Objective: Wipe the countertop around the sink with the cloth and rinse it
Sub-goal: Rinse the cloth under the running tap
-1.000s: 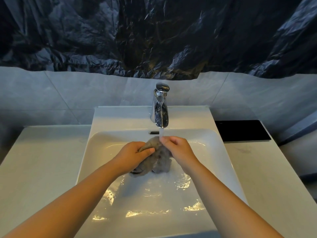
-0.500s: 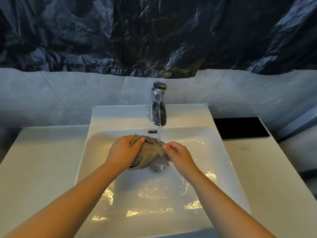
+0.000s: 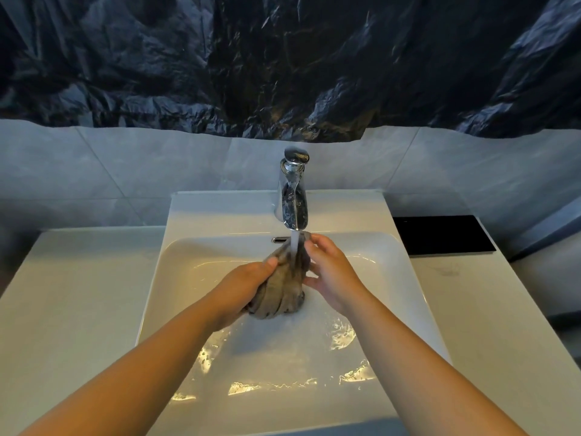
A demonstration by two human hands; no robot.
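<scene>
A wet grey-brown cloth (image 3: 283, 287) is bunched up in the white sink (image 3: 176, 265), under the water stream (image 3: 295, 250) that runs from the chrome faucet (image 3: 294, 196). My left hand (image 3: 242, 291) grips the cloth's lower left side. My right hand (image 3: 330, 272) holds its upper end by the fingertips, just below the spout. The cloth's lower end hangs near the basin floor. Water lies in the basin bottom with bright reflections.
White countertop (image 3: 72, 297) stretches left of the sink and also to the right (image 3: 490, 309). A flat black panel (image 3: 440, 234) lies on the back right of the counter. Grey tiled wall and dark crumpled plastic sheet (image 3: 283, 64) stand behind.
The cloth has been drawn up into a longer twisted bunch under the stream. My right hand rose toward the spout; my left hand shifted lower along the cloth.
</scene>
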